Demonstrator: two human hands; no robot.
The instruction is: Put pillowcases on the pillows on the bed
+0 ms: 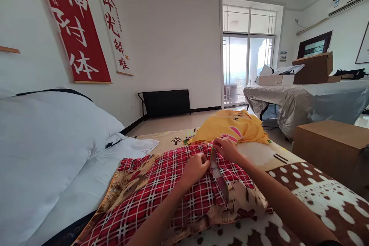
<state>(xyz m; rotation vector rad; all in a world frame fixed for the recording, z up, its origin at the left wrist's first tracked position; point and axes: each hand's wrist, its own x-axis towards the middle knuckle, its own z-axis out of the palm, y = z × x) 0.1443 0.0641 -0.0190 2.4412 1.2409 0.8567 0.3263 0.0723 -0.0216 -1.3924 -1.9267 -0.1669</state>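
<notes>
Left hand (pixel 196 164), right hand (pixel 225 149) pinch plaid cover (pixel 168 173); slit (pixel 218 175) gapes between, toward me. I should tension both sides evenly.

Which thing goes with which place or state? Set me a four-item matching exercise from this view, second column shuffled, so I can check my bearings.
1. Plaid fabric
2. Yellow fabric
3. Black panel
4. Red scroll

A. Standing low by the white wall
B. Hanging beside a white scroll
C. Touched by the left hand and right hand
D. Lying just beyond the hands

Pairs: 1-C, 2-D, 3-A, 4-B
</notes>
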